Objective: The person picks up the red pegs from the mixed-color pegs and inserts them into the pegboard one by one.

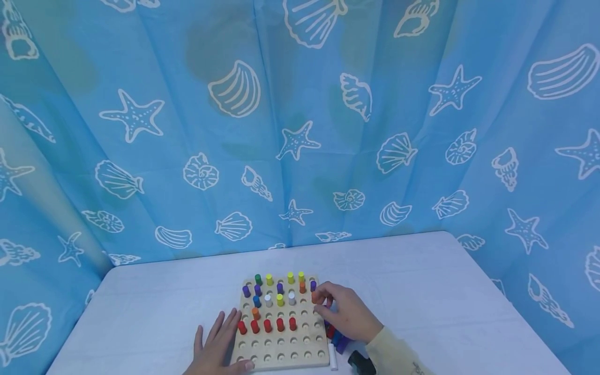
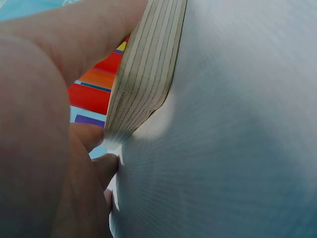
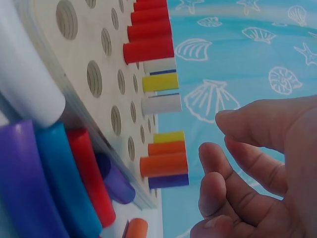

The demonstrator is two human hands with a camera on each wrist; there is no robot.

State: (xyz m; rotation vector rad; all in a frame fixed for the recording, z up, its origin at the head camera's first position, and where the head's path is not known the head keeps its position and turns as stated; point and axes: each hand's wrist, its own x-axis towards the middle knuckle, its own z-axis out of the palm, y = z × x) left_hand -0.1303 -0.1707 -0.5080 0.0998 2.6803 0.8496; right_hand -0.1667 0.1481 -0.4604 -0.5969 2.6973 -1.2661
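A square wooden pegboard (image 1: 281, 344) lies on the table, with coloured pegs standing in several of its holes. My left hand (image 1: 216, 346) rests against the board's left side, fingers spread and fairly straight, thumb on the front left corner. My right hand (image 1: 349, 310) is by the board's right edge, beside an orange peg (image 3: 164, 164) standing in a hole. In the right wrist view, a gap separates its bent fingertips from the pegs, and they hold nothing. A row of red pegs (image 1: 267, 325) crosses the board; yellow, white, purple, blue and green pegs stand farther back.
Loose pegs lie along the board's right side, among them a white peg (image 1: 333, 357), a blue peg (image 3: 69, 181) and a red peg (image 3: 91, 176). A dark object (image 1: 361, 363) shows at the right wrist. A blue shell-patterned curtain (image 1: 300, 125) hangs behind the white table (image 1: 164, 297).
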